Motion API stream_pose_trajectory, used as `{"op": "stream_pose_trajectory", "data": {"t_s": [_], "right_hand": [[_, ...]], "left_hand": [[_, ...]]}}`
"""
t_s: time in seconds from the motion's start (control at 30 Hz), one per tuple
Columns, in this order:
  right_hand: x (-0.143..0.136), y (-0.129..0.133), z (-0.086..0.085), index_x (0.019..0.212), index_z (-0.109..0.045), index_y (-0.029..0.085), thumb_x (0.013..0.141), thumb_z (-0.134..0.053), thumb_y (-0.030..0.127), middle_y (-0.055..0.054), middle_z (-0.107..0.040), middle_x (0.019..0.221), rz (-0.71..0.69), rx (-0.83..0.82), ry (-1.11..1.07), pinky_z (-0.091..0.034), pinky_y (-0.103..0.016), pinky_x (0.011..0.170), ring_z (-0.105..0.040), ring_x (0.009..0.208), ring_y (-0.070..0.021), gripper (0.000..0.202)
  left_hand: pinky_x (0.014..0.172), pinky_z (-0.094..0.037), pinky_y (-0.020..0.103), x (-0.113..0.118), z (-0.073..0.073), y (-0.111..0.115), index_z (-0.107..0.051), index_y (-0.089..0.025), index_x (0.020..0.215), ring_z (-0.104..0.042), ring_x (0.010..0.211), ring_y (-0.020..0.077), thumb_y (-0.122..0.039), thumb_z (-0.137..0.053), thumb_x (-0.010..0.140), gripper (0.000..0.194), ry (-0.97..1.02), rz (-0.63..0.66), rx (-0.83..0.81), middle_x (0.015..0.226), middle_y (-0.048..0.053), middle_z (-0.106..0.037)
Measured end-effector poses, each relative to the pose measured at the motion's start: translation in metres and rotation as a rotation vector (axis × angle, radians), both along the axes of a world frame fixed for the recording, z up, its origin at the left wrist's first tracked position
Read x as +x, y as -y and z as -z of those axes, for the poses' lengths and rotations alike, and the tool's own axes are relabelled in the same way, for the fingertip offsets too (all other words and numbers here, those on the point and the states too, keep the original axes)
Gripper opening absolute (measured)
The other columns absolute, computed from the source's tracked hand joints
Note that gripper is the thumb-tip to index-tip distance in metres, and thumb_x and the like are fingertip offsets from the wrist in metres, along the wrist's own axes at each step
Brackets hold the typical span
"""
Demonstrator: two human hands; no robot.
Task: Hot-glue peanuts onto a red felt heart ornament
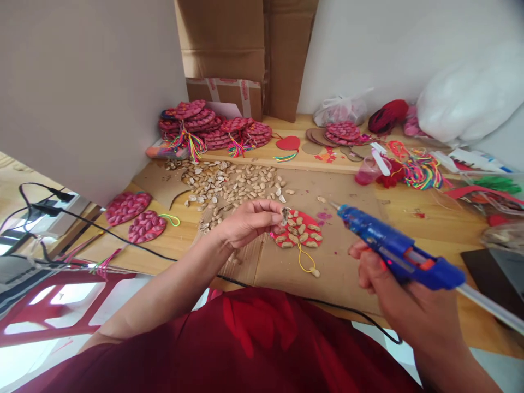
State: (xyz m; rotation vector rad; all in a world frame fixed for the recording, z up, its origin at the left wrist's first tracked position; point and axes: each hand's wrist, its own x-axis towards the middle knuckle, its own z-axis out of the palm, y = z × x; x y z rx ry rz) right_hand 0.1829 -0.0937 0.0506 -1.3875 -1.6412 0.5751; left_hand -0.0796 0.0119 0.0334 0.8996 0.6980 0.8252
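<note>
My left hand [248, 222] pinches a peanut shell [285, 214], its hollow side showing dark, at the left edge of a red disc [299, 215]. Several whole peanuts lie on that disc, and a yellow cord loop [301, 261] hangs from its near side. A single peanut [315, 272] touches the loop's end. My right hand [395, 292] grips a blue hot glue gun [393, 245] with a white glue stick [487, 305] out of its back. The gun's nozzle points left, above the cardboard and to the right of the disc, apart from it.
Loose peanuts and shells [245, 183] spread over the cardboard sheet [347, 278]. Two pink peanut-covered discs [147, 226] lie left, by a black cable [123, 237]. Finished-looking pink discs [204, 128] with tassels are stacked behind. Colourful cords [421, 169] and a pink cup [366, 170] stand right.
</note>
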Motion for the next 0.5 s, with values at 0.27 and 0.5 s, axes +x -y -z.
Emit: {"op": "stream_pose_trajectory", "data": {"t_s": [0.27,0.5], "right_hand": [[0.011,-0.047,0.036,0.106,-0.064,0.016,0.086,-0.078,0.058,-0.002,-0.059,0.067,0.098,-0.292,-0.585,-0.046,-0.018,0.041,-0.061,0.056,-0.0173,0.049],[0.001,-0.066,0.057,0.111,-0.063,0.018,0.088,-0.078,0.051,-0.001,-0.059,0.071,0.068,-0.325,-0.775,-0.056,-0.022,0.049,-0.067,0.073,-0.0224,0.043]], "left_hand": [[0.069,-0.049,0.024,0.031,-0.007,-0.029,-0.073,-0.015,0.084,-0.064,0.071,0.0124,-0.019,-0.071,0.070,0.015,-0.765,0.144,0.597,0.081,0.003,-0.073],[0.077,-0.049,0.031,0.067,-0.003,-0.039,-0.074,-0.016,0.085,-0.063,0.078,0.0188,-0.016,-0.063,0.074,0.016,-1.227,0.218,1.043,0.084,0.006,-0.072]]}}
